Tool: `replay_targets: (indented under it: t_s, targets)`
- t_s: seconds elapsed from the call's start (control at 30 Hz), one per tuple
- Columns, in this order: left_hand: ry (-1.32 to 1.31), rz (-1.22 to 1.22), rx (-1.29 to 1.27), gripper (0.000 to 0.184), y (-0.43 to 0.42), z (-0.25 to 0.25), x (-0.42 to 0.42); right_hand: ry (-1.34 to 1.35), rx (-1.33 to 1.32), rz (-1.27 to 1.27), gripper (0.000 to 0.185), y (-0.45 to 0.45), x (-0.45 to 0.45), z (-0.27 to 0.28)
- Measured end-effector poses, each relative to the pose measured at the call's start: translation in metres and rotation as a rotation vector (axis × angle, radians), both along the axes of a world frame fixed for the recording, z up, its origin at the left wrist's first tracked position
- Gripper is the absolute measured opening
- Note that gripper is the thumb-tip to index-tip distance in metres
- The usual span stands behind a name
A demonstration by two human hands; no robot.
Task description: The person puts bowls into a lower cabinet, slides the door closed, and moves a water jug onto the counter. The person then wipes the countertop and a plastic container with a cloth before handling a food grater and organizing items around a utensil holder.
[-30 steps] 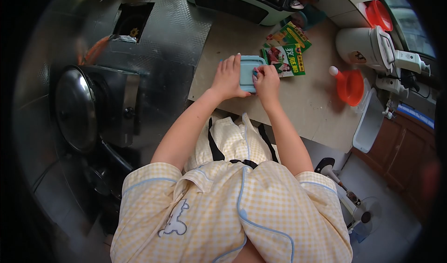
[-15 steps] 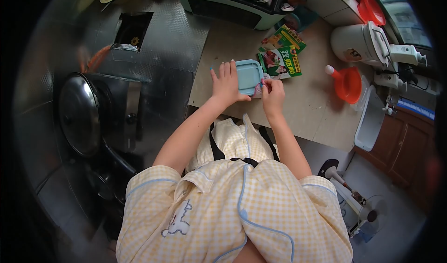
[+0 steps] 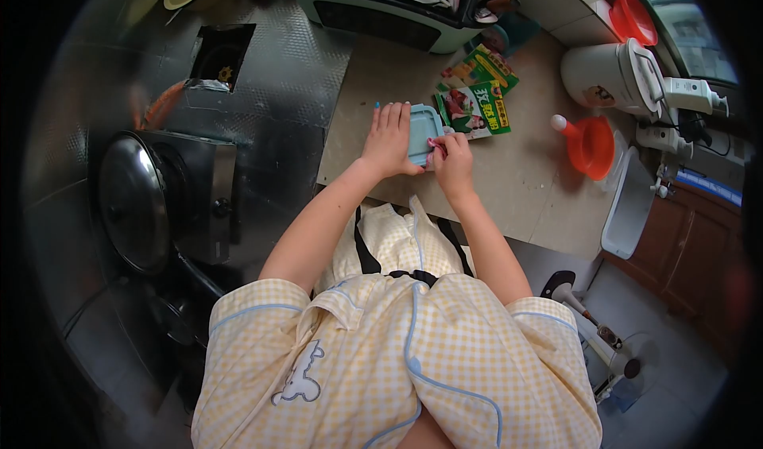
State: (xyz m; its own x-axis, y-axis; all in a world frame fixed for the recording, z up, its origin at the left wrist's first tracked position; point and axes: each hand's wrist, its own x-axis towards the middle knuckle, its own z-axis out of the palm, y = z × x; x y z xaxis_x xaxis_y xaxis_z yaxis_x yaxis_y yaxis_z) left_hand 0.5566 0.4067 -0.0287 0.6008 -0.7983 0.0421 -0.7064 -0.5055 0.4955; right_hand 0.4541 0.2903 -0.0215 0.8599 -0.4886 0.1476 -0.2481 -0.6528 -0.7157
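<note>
Light-blue container (image 3: 426, 127) sits near the six-o'clock edge of the worktop (image 3: 520, 183), which stretches toward four o'clock. Rectangular, its rim raised; left hand (image 3: 388, 141) lies spread at nine, right hand (image 3: 454, 165) pinches a pink item (image 3: 434, 142) at four.

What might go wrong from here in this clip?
The light blue container sits close to the counter's near edge; if the left hand lets it slide, it could fall. The pink item might slip from the right hand. That hand might also nudge the nearby green packet.
</note>
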Motion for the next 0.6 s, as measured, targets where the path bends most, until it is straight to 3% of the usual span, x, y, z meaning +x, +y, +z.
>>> replay_targets:
  t_s: [0.13, 0.3, 0.6]
  targets:
    - [-0.023, -0.010, -0.026, 0.112, 0.001, 0.000, 0.000, 0.007, 0.026, 0.014, 0.011, -0.006, 0.013, 0.000]
    - [-0.020, 0.028, -0.022, 0.110, 0.000, -0.001, 0.001, -0.067, -0.192, 0.051, 0.011, -0.011, 0.048, -0.002]
    - [-0.043, -0.032, 0.056, 0.108, -0.001, 0.002, 0.002, 0.169, -0.135, 0.119, 0.011, -0.012, 0.006, 0.009]
